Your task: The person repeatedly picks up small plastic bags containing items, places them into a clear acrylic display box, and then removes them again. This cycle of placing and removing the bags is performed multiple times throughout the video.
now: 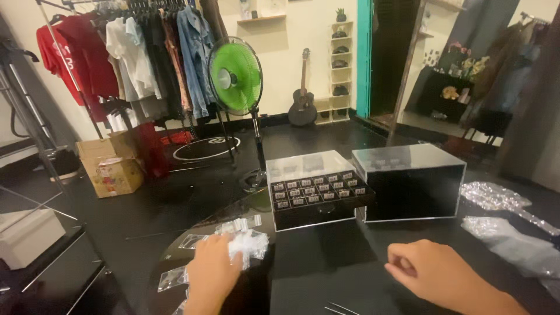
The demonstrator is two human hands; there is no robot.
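Note:
My left hand [213, 271] rests on a heap of small clear plastic bags [248, 242] at the left edge of a round black table [326, 262], its fingers closed over some of them. My right hand [434, 271] hovers over the table at the lower right, curled into a loose fist with nothing visible in it. Behind both hands stands a clear box with an open black drawer of small labelled compartments [315, 192]. A second clear-and-black box [411, 181] stands to its right.
Loose flat bags [175, 277] lie near the table's left rim. Crumpled bubble wrap [507, 233] lies at the right. Metal tweezers [341, 309] show at the bottom edge. Beyond the table are a green standing fan [235, 76], a clothes rack [128, 52], cardboard boxes [111, 163] and a guitar [303, 93].

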